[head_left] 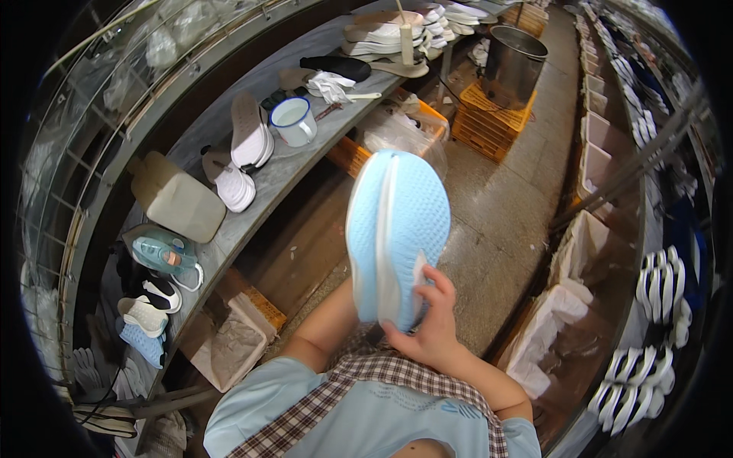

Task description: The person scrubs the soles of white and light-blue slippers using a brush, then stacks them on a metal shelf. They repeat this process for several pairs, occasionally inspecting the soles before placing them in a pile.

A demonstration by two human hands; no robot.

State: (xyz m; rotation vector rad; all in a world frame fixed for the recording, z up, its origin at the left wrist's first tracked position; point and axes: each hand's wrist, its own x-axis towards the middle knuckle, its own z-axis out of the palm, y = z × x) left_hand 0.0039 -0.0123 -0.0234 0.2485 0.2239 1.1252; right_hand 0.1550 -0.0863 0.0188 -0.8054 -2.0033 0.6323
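A pair of light-blue shoe soles (416, 198) with a dimpled surface and white edges stands upright in front of my chest, the two pressed side by side. My right hand (431, 317) grips their lower right part, thumb at the bottom edge and bent fingers on the right side. Beside those fingertips is a small white patch (419, 267); whether it is cloth or part of the sole, I cannot tell. My left forearm (324, 324) runs up behind the soles, which hide the left hand and its fingers.
On the left bench (263, 198) are white soles (250, 133), an enamel mug (293, 123), a plastic jug (179, 197) and a teal bottle (164, 253). Orange crates (489, 126) bear a metal drum (516, 65). Lined bins (553, 313) and racked white soles (660, 286) stand right.
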